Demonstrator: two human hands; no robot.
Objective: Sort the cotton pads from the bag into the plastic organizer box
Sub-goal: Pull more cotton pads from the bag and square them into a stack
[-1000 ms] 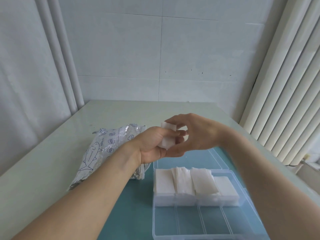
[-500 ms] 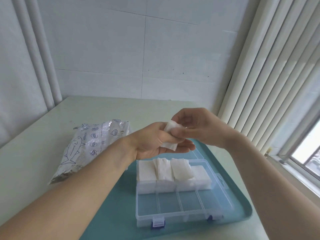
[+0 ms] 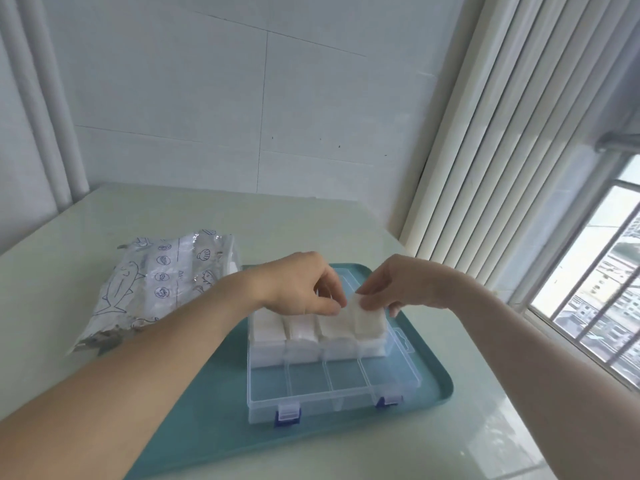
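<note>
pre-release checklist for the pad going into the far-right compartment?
1. Right hand grip on cotton pad: ok, pinched.
2. Pad over the far-right compartment of the organizer box: ok.
3. Left hand out of the drop path: not ok, fingertips at the pad's edge.
4. Room left in that compartment: cannot tell.
5. Box sits on the tray: ok.
6. Near row free: ok.

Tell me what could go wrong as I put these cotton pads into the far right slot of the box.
1. That slot's stack already stands above the organizer box rim, so more pads from your right hand may slide off onto the tray.
2. Your left hand hovers over the neighbouring stacks; a nudge could topple them.
3. Piles this tall may stop the lid from closing.
</note>
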